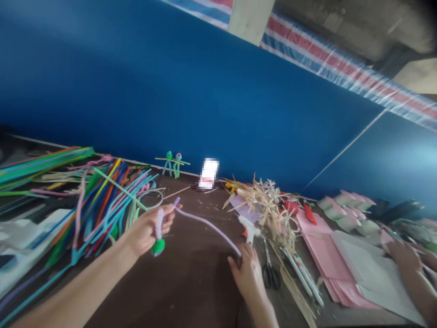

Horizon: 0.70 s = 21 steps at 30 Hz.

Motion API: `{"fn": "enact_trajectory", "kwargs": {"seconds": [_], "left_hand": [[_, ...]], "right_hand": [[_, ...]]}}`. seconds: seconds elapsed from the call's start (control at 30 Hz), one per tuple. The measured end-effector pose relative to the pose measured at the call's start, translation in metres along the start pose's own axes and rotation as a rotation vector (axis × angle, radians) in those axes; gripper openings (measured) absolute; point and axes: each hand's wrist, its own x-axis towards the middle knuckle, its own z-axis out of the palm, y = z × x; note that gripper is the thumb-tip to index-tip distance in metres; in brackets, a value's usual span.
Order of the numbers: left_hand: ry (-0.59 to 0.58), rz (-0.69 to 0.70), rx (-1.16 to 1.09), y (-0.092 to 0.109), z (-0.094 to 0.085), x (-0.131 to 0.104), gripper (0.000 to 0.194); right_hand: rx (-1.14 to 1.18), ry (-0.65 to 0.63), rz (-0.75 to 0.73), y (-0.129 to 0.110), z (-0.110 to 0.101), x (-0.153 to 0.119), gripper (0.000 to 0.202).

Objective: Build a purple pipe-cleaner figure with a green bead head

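Observation:
My left hand (pixel 145 230) is closed on a lilac pipe cleaner figure; a bent lilac piece (pixel 159 224) and a green ball-shaped end (pixel 158 247) hang below its fingers. From the fingertips a long lilac pipe cleaner (pixel 209 223) arcs over the brown table (pixel 191 287) to the right. Its far end runs to my right hand (pixel 251 272), whose thumb and fingers close around it, partly hiding the tip. A white glue gun (pixel 251 229) lies just beyond my right hand, and black-handled scissors (pixel 271 275) are beside it.
Bundled coloured pipe cleaners (pixel 109 196) spread at left. Two small pipe cleaner figures (pixel 173 165) stand near the blue partition (pixel 170 91). A blurred-out bright rectangle (pixel 209 174) leans there. Dried straw pieces (pixel 262 200), pink sheets (pixel 317 246) and another person's hand (pixel 404 255) are at right.

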Motion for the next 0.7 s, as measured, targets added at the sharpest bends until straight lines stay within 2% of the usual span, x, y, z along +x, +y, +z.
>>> {"fn": "enact_trajectory", "kwargs": {"seconds": [0.03, 0.17, 0.33, 0.47, 0.57, 0.7], "left_hand": [[0.006, 0.001, -0.06, 0.003, -0.001, 0.001, 0.012], [-0.014, -0.068, -0.232, 0.004, 0.001, 0.008, 0.01], [-0.051, -0.181, -0.314, -0.015, 0.007, 0.018, 0.007], [-0.072, -0.266, -0.341, -0.028, 0.009, 0.023, 0.006], [-0.098, -0.309, -0.332, -0.036, 0.012, 0.023, 0.009], [-0.122, -0.355, -0.271, -0.047, 0.021, 0.018, 0.009]], "right_hand": [[-0.038, 0.045, 0.022, 0.008, 0.001, -0.005, 0.02], [-0.083, 0.094, 0.084, 0.032, 0.007, -0.023, 0.027], [-0.123, 0.073, 0.093, 0.05, 0.014, -0.033, 0.026], [-0.176, 0.079, 0.134, 0.062, 0.007, -0.03, 0.025], [-0.107, 0.11, 0.138, 0.052, -0.006, -0.023, 0.022], [0.17, 0.08, -0.002, -0.002, -0.026, -0.014, 0.02]]}}
